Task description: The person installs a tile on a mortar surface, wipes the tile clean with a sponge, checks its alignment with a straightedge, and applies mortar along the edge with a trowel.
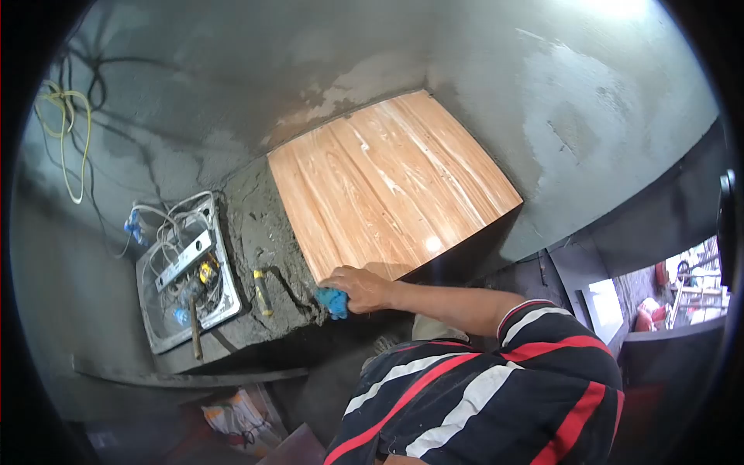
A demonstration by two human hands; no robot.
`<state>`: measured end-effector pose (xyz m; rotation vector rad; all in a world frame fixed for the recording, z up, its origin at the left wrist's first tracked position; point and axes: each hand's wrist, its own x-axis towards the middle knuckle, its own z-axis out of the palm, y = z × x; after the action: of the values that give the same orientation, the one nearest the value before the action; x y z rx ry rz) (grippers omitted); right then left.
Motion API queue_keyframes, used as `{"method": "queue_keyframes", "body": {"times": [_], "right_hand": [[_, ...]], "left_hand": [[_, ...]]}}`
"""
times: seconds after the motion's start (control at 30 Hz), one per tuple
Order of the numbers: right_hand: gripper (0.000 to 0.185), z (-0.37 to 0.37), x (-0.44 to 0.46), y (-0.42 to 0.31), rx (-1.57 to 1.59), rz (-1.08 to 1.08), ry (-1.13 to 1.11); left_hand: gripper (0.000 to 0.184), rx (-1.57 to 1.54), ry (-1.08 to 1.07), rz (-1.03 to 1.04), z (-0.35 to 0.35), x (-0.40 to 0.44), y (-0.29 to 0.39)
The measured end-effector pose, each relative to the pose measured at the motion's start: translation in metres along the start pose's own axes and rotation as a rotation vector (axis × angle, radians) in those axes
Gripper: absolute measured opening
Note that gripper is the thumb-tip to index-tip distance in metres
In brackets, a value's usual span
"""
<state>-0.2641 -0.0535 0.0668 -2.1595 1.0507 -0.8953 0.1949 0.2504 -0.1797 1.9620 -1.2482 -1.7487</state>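
Observation:
My right hand [363, 289] is closed around a crumpled blue cloth [333, 302]. It rests at the near left corner of a large glossy wood-patterned tile [391, 186], and the fingers touch the tile's edge. The tile lies on the counter against the two walls at the back corner. Rough wet-looking mortar [260, 209] covers the counter to the left of the tile. On that mortar lies a tool with a yellow and black handle [263, 293]. My left hand is not in view.
A metal sink [231, 298] at left holds a white power strip [186, 260], cables and a yellow-and-black tool [207, 272]. A wooden handle [195, 333] sticks over its front edge. Yellow cable [84, 147] hangs on the left wall. Bags [240, 418] lie below the counter.

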Motion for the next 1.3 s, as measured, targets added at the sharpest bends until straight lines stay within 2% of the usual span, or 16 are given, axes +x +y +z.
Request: {"method": "queue_keyframes", "body": {"times": [0.07,0.23,0.3,0.4,0.5,0.53,0.6,0.8,0.83,0.93,0.97,1.03,1.13,1.17,1.23,1.3], "right_hand": [[0.058,-0.004,0.005,-0.009,-0.069,0.119,0.26],[0.053,-0.042,-0.009,0.048,-0.291,0.352,0.348],[0.054,-0.068,-0.032,0.07,-0.324,0.249,0.582],[0.054,-0.134,-0.098,0.078,-0.448,0.495,0.689],[0.05,-0.199,-0.192,0.114,-0.707,0.813,0.886],[0.05,-0.225,-0.201,0.074,-0.656,1.091,0.864],[0.046,-0.242,-0.263,0.105,-0.861,1.194,0.941],[0.046,-0.245,-0.285,0.098,-0.913,0.965,1.101],[0.046,-0.248,-0.279,0.104,-0.9,0.935,1.07],[0.049,-0.259,-0.252,0.122,-0.779,1.001,1.042],[0.049,-0.262,-0.24,0.134,-0.771,0.993,1.023],[0.047,-0.263,-0.205,0.152,-0.756,0.9,0.946],[0.034,-0.238,-0.137,0.193,-0.691,0.677,0.883],[0.023,-0.223,-0.088,0.152,0.168,0.647,0.954],[0.011,-0.196,-0.035,0.132,-0.204,0.576,0.672],[0.025,-0.142,-0.004,0.134,-0.304,0.342,0.506]], "left_hand": [[0.03,0.026,-0.021,-0.015,-0.002,0.009,0.01],[0.029,0.108,-0.087,-0.002,-0.015,0.038,0.039],[0.029,0.148,-0.109,0.027,-0.021,0.049,0.048],[0.029,0.224,-0.136,0.107,-0.032,0.068,0.061],[0.029,0.383,-0.158,0.305,-0.046,0.088,0.073],[0.029,0.482,-0.164,0.413,-0.049,0.094,0.074],[0.029,0.711,-0.136,0.672,-0.053,0.105,0.078],[0.023,1.245,0.023,0.985,-0.029,0.111,0.059],[0.018,1.197,0.02,0.815,-0.023,0.109,0.052],[0.018,0.863,-0.182,0.827,-0.024,0.1,0.069],[0.02,0.496,-0.163,0.472,-0.016,0.092,0.071],[0.023,0.119,-0.13,0.11,-0.007,0.076,0.076],[0.029,0.031,-0.11,0.152,-0.004,0.062,0.078],[0.029,-0.028,-0.105,0.13,-0.002,0.063,0.068],[0.028,-0.085,-0.101,0.108,0.003,0.055,0.059],[0.026,-0.617,-0.192,-0.161,0.012,0.041,0.056]]}}
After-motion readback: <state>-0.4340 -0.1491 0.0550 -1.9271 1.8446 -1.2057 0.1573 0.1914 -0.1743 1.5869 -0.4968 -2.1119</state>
